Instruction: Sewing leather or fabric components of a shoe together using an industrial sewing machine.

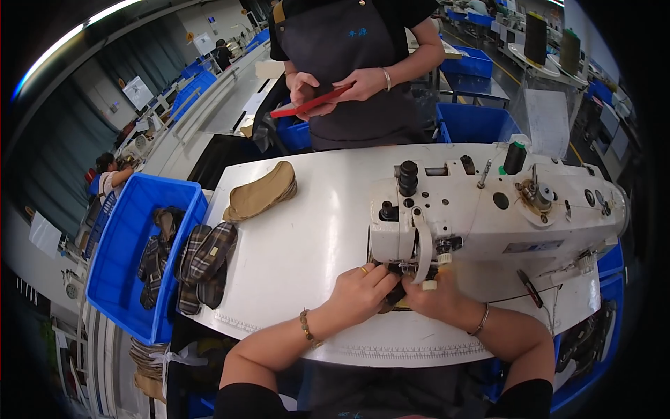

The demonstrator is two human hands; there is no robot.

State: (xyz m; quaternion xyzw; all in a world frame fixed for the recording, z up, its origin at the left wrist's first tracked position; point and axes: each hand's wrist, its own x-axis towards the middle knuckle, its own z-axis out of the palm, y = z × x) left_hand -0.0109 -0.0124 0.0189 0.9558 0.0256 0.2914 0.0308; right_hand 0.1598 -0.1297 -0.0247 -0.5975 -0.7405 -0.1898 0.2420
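My left hand (361, 295) and my right hand (438, 297) meet at the needle area of a white sewing machine (474, 223). Between them is a small dark cloth piece (395, 296), mostly hidden by my fingers and the machine head. The left fingers are bent and press onto the cloth from its left side. From the other side, the right hand closes on it beside the presser foot, its fingertips partly covered. A curved stack of tan cloth pieces (262, 191) lies on the white table (300, 258), far left of my hands.
Plaid cloth pieces (207, 260) lie at the table's left edge, against a blue bin (115, 265) holding more. Black-handled snips (529, 288) rest right of my right hand. Across the table stands a person in a dark apron (349, 77), holding a red flat object (310, 103).
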